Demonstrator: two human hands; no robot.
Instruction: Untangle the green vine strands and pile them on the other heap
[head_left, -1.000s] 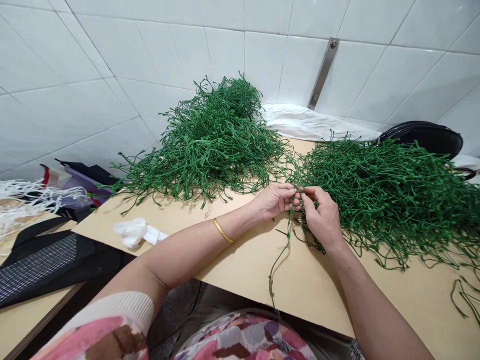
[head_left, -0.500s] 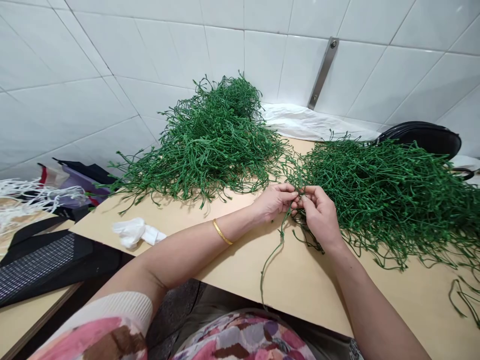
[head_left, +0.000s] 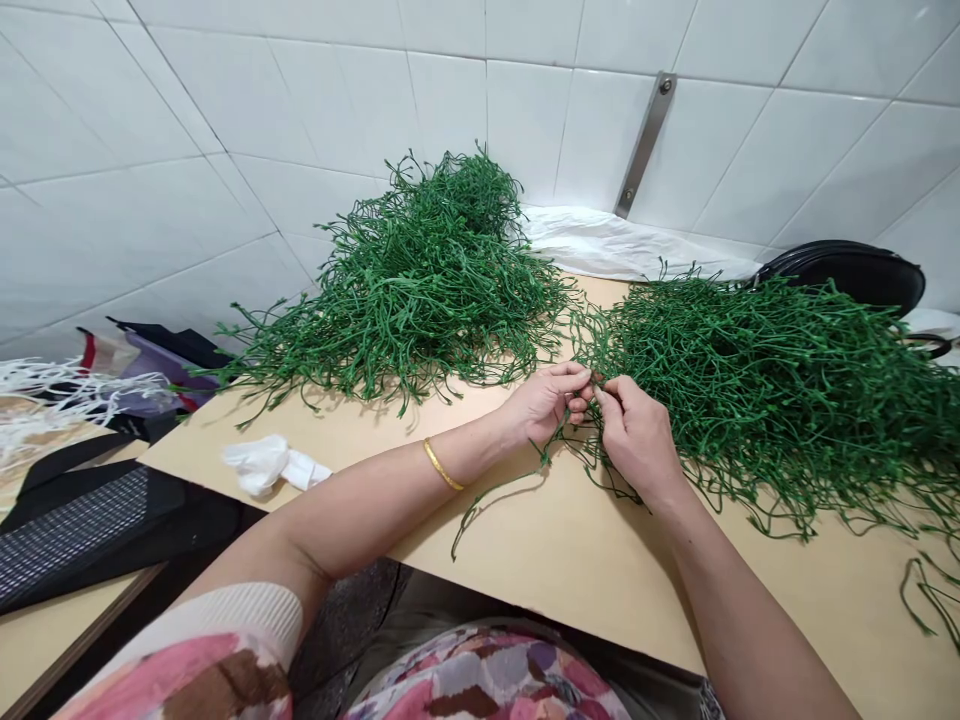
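Note:
Between my two hands, thin green cord-like strands with knotted ends are pinched at the fingertips. My left hand is closed on a green strand, whose loose tail curves down over the table from below the palm. My right hand is closed close beside it, thumb and forefinger pressed together on the same bit of green strand; the exact spot is covered by the fingers. Right beside my right hand lies a large heap of green strands. A second heap rises behind my left hand.
The pale wooden table runs to a tiled wall. On it lie a crumpled white tissue, a white cloth along the wall and a black bag. White strands and a black mesh item are at the left.
The strand's hanging tail has swung left across the table. My right hand's fingers have drawn slightly away from my left fingertips and curled in.

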